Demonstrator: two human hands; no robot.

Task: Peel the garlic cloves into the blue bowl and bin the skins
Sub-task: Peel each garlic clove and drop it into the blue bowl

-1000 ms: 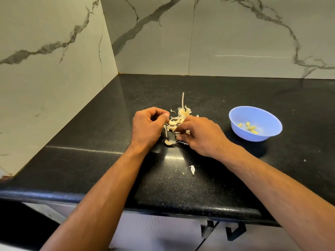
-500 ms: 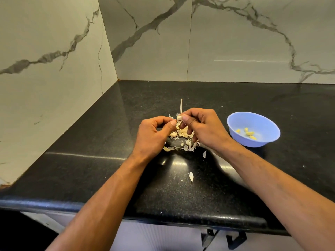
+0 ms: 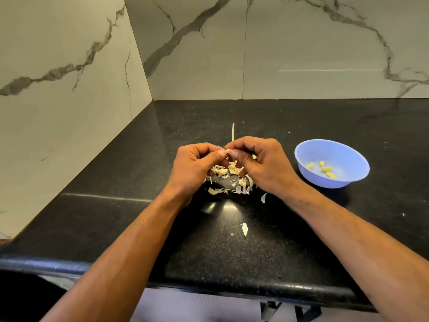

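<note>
My left hand (image 3: 193,167) and my right hand (image 3: 262,165) meet fingertip to fingertip above the black counter, both pinching one small pale garlic clove (image 3: 228,151). Most of the clove is hidden by the fingers. Under the hands lies a heap of papery garlic skins (image 3: 228,177), with a thin dry stalk (image 3: 233,132) sticking up behind. To the right sits the blue bowl (image 3: 348,154), holding several peeled yellowish cloves (image 3: 325,168).
Stray skin flakes lie nearer me, one (image 3: 244,228) mid-counter and one (image 3: 263,197) by my right wrist. Marble walls close the counter (image 3: 116,217) on the left and at the back. The rounded front edge runs below my forearms. No bin is in view.
Both hands rose from the skin heap and came together; the right hand brought up a clove that both hands now pinch. The camera tilted down slightly.
</note>
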